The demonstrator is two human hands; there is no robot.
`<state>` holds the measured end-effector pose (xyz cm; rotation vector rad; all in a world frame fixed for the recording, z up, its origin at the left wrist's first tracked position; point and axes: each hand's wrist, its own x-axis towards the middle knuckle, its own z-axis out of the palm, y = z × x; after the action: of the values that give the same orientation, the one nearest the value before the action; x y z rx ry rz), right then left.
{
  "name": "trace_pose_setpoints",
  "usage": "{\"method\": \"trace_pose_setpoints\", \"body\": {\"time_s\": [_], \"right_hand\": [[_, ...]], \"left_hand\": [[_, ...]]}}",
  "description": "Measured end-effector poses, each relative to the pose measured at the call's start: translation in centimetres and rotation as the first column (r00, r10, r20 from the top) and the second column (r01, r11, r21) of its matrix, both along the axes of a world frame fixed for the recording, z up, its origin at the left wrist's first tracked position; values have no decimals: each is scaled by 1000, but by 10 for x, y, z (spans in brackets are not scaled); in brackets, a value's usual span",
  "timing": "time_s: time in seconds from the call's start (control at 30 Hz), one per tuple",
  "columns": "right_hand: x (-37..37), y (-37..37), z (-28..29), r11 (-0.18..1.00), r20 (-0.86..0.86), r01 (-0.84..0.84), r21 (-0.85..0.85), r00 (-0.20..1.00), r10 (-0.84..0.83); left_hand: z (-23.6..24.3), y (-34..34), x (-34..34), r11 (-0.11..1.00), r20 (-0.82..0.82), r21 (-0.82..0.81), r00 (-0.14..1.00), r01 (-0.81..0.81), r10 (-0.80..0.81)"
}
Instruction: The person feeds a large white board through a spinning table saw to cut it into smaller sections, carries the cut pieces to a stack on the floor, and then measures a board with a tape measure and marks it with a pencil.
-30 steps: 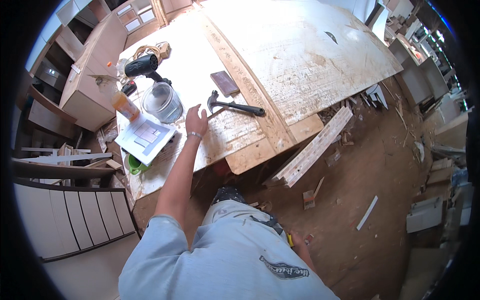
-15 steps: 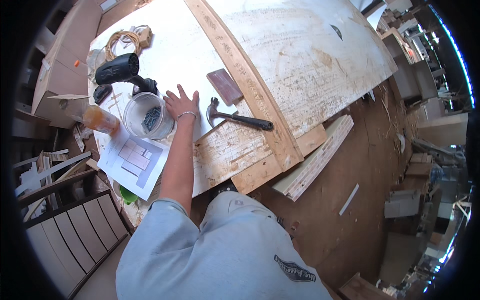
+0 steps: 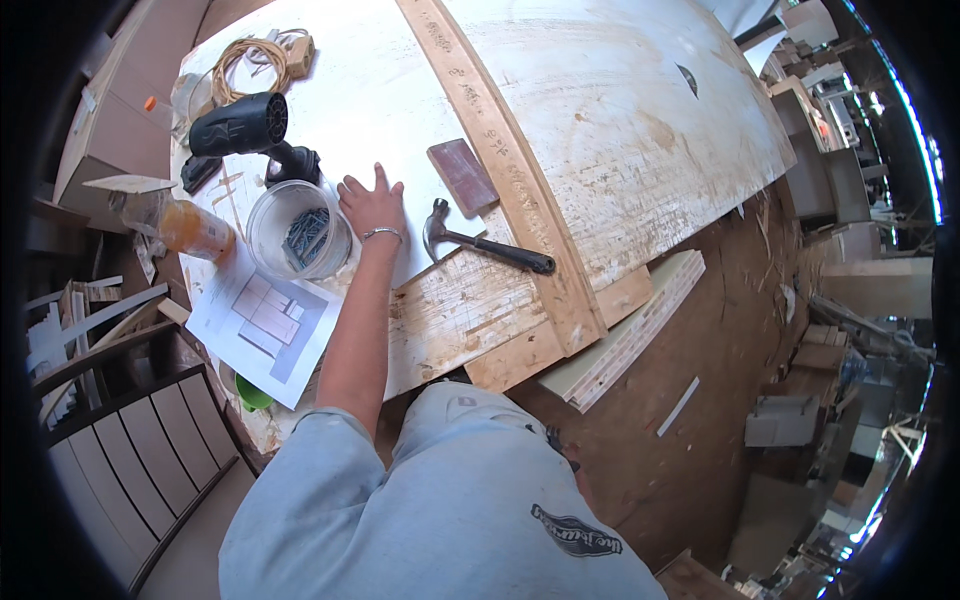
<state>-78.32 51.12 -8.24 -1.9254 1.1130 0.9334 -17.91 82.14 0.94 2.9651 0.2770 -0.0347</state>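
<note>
My left hand [image 3: 372, 208] rests palm down on the white worktable [image 3: 640, 160], fingers apart and holding nothing. A bracelet circles its wrist. Just left of it stands a clear plastic tub [image 3: 262, 225] with many screws [image 3: 306, 240] inside. Behind the tub is a black cordless drill [image 3: 238, 124]. To the right of my hand lies a claw hammer [image 3: 495, 250], its black handle reaching over a long wooden strip [image 3: 505, 165]. A flat reddish-brown block [image 3: 463, 177] lies beyond the hammer. My right hand is out of sight.
A printed drawing sheet [image 3: 262, 318] lies at the near left edge beside an orange-filled bottle [image 3: 197, 232]. Coiled yellow cable [image 3: 225, 82] sits at the far left. Boards [image 3: 630, 330] lean below the table's near edge. A slatted panel [image 3: 145, 470] stands lower left.
My left hand stays on the tabletop beside the tub, its fingers a little less spread. The whole view has shifted slightly; the tools keep their places on the table.
</note>
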Motion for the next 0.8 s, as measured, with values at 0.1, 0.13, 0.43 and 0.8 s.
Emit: {"method": "trace_pose_setpoints", "body": {"time_s": [0.1,0.13,0.43,0.8], "right_hand": [[4,-5,-3,999,3,-44,-14,999,44],[0,-6,-3,998,-3,-52,-18,999,52],[-45,-20,-50,997,33,-69,-23,997,69],[-27,2,-25,996,-72,-83,19,994,84]], "left_hand": [[-12,-1,2,1000,-1,4,1000,-1,1],[-1,-7,2,1000,-31,-4,1000,0,0],[-9,-24,7,998,-103,-41,994,-46,41],[-27,-11,18,786,180,-219,816,577,-549]]}}
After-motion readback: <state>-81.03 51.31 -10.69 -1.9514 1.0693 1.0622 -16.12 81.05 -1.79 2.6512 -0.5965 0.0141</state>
